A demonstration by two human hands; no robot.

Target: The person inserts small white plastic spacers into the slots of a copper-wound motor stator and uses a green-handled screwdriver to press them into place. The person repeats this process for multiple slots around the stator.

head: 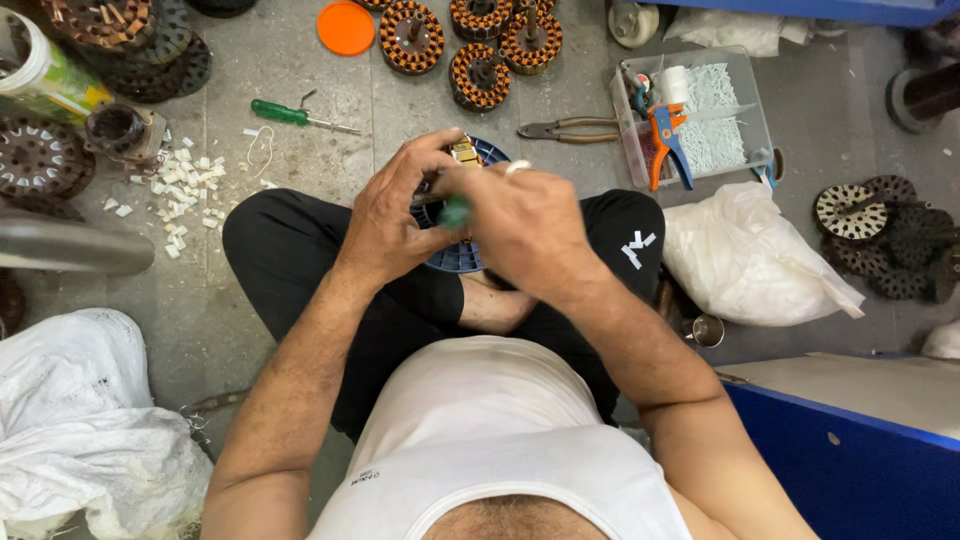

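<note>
Both hands curl over the blue stator point(455, 255). The left hand point(395, 215) pinches its rim; the right hand point(525, 225) grips a green-handled tool point(453, 212) above it.

A grey concrete floor point(300, 90) carries a green-handled screwdriver point(300, 115), an orange lid point(345, 27) and scattered white plastic bits point(185, 190). Copper-wound motor stators point(480, 45) lie near the top, with pliers point(565, 129) beside a clear tray point(752, 90). White sacks point(85, 420) lie at both sides.
</note>
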